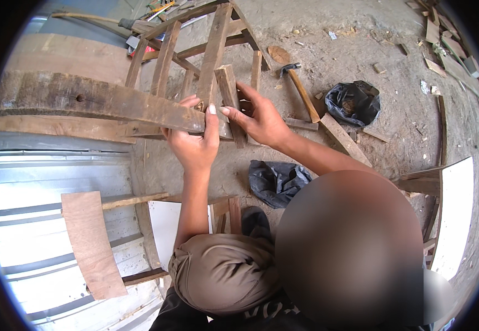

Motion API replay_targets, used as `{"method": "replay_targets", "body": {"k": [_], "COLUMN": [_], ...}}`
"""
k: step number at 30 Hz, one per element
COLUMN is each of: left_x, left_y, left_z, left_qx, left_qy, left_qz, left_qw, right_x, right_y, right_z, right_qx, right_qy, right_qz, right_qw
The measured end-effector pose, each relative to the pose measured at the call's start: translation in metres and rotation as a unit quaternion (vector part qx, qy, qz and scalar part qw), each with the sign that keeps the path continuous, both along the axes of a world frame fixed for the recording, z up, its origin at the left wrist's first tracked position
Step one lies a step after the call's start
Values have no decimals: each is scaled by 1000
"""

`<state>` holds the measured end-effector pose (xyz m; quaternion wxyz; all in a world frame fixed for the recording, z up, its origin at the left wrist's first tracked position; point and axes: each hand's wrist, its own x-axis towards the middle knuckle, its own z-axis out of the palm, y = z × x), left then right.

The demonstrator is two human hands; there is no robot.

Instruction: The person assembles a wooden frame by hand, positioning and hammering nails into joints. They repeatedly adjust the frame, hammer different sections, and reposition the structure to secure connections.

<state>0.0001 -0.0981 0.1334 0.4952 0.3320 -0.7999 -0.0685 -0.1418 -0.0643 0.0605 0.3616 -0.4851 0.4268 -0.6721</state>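
Note:
A wooden frame of weathered slats (213,49) stands before me, with a long dark plank (101,100) running in from the left. My left hand (192,143) is closed around the end of that plank, its thumb up against the near side. Just to the right, my right hand (261,117) pinches a short wooden strip (227,88) between thumb and fingers. The strip is tilted and lies close to the plank's end and an upright slat. Whether it touches them, I cannot tell.
A claw hammer (302,94) lies on the dirt floor beyond my right hand. Black plastic bags (373,101) sit at the right and near my foot. Loose boards (341,138) and scraps are scattered about. At the left is a corrugated metal sheet (30,182); a blur covers the lower right.

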Motion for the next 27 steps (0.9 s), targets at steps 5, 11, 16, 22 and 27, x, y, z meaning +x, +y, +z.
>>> {"method": "replay_targets", "body": {"k": [5, 11, 16, 22, 27], "left_x": [0, 0, 0, -4, -14], "left_y": [0, -1, -1, 6, 11], "left_z": [2, 0, 0, -5, -10], "left_qx": [-9, -13, -15, -58, -42], "left_qy": [-2, -6, -8, -19, 4], "left_qz": [-3, 0, 3, 34, 57], "left_qw": [1000, 1000, 1000, 998, 997], "right_x": [-4, -4, -5, -5, -12], "right_y": [7, 11, 9, 12, 14], "right_z": [13, 11, 10, 12, 15], "right_qx": [34, 32, 40, 15, 44], "right_qy": [-20, 131, 118, 132, 173], "right_qz": [44, -27, -18, -45, -18], "right_qw": [998, 990, 992, 990, 984]}}
